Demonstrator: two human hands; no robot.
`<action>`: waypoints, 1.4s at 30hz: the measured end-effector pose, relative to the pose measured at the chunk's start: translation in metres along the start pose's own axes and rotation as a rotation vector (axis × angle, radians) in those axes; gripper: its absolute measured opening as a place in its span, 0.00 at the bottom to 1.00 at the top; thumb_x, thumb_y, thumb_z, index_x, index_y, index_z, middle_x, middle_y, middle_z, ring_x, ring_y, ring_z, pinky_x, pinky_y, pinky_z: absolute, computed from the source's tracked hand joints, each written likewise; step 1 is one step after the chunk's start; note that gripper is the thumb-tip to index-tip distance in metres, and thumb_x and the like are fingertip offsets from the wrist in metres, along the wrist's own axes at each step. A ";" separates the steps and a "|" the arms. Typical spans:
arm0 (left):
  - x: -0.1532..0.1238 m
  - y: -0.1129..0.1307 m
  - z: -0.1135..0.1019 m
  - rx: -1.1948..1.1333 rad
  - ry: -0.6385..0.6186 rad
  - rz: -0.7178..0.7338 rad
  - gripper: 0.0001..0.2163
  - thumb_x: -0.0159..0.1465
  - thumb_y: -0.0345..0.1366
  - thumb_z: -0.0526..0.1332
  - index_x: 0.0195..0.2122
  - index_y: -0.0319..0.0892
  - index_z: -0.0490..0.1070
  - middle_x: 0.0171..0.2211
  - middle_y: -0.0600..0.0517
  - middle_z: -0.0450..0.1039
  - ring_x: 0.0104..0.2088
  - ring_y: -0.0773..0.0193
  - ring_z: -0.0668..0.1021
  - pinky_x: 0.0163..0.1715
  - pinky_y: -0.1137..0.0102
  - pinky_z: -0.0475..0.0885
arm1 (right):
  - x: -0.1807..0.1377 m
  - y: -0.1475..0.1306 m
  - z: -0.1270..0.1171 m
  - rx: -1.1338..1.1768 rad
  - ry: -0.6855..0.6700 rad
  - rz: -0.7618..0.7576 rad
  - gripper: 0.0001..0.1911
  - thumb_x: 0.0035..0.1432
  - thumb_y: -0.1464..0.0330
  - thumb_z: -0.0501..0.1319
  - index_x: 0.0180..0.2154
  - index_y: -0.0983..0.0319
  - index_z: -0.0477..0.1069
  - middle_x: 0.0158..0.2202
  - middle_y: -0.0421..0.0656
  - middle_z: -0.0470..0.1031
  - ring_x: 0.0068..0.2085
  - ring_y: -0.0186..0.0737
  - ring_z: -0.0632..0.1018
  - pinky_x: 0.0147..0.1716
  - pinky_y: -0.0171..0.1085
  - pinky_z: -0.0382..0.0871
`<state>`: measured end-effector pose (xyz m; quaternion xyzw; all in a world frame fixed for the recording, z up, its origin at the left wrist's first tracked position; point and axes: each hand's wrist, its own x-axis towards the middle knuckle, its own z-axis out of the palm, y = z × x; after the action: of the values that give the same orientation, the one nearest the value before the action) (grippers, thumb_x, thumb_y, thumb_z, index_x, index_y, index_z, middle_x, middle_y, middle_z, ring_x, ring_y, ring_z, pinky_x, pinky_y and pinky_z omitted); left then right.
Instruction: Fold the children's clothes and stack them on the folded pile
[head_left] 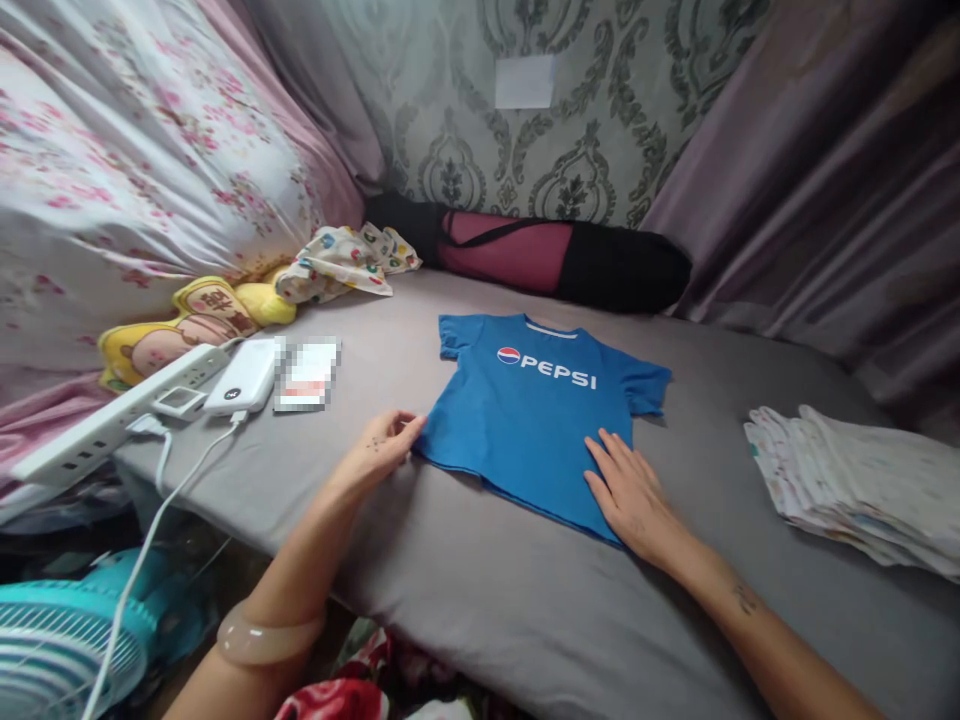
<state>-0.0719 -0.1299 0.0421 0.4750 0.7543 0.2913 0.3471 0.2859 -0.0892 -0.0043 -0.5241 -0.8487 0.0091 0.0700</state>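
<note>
A blue T-shirt (525,430) with a white PEPSI print lies spread out, front up, on the grey bed sheet (465,560). Its collar points away from me and the hem faces my side. At the hem's left corner, my left hand (388,442) is closed, thumb and fingers pinching the edge of the fabric. My right hand (626,490) rests flat near the right end of the hem, palm down, fingers stretched out over the cloth.
Folded pale cloths (855,490) are stacked at the right. On the left lie a power strip (120,415), a white power bank (244,378) with a cable, and yellow plush toys (187,335). A long black-and-maroon bag (517,250) lies along the wall. A turquoise fan (75,630) stands below.
</note>
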 end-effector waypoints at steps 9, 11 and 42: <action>-0.002 -0.017 -0.011 -0.303 -0.323 0.252 0.25 0.55 0.40 0.63 0.54 0.42 0.64 0.34 0.54 0.69 0.29 0.69 0.69 0.28 0.73 0.64 | 0.000 0.001 0.001 -0.017 -0.006 0.000 0.29 0.67 0.58 0.41 0.63 0.63 0.58 0.67 0.50 0.54 0.66 0.49 0.56 0.62 0.54 0.53; -0.001 -0.018 -0.011 -0.314 -0.362 0.293 0.26 0.55 0.38 0.63 0.55 0.42 0.63 0.36 0.53 0.70 0.29 0.69 0.69 0.28 0.73 0.65 | -0.001 0.001 0.003 -0.013 0.006 0.002 0.28 0.67 0.58 0.41 0.63 0.62 0.58 0.67 0.50 0.54 0.66 0.49 0.55 0.62 0.54 0.53; 0.009 -0.040 -0.020 0.319 -0.114 0.606 0.18 0.62 0.31 0.51 0.50 0.46 0.72 0.42 0.48 0.69 0.43 0.59 0.73 0.46 0.66 0.67 | 0.015 -0.021 -0.022 -0.027 -0.109 -0.021 0.32 0.66 0.54 0.43 0.62 0.65 0.60 0.65 0.54 0.58 0.65 0.52 0.58 0.64 0.53 0.48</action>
<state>-0.1113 -0.1390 0.0213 0.7412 0.5945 0.2326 0.2076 0.2634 -0.0862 0.0212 -0.5147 -0.8568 0.0255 0.0165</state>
